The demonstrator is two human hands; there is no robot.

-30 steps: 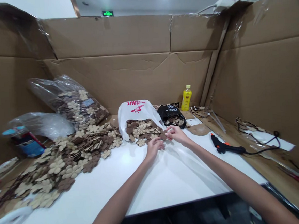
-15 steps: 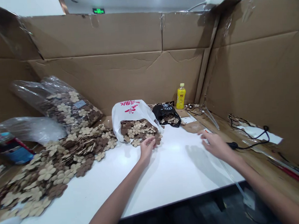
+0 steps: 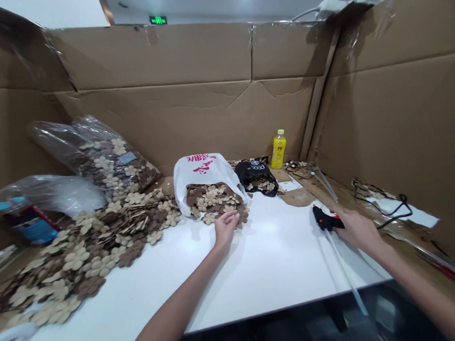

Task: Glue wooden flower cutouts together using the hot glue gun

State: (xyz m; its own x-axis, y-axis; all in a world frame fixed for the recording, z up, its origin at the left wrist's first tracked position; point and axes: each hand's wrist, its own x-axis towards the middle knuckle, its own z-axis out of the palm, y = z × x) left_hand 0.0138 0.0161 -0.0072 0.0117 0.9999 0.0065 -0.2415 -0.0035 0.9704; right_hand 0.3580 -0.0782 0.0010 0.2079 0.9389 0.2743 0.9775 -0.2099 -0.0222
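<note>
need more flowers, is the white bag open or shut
Open: the white bag gapes, with flower cutouts spilling from its mouth beside the left hand.

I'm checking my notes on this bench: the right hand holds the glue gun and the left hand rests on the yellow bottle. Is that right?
One part is wrong: the left hand is at the flower cutouts by the white plastic bag, as the head view shows. The right hand does hold the glue gun.
</note>
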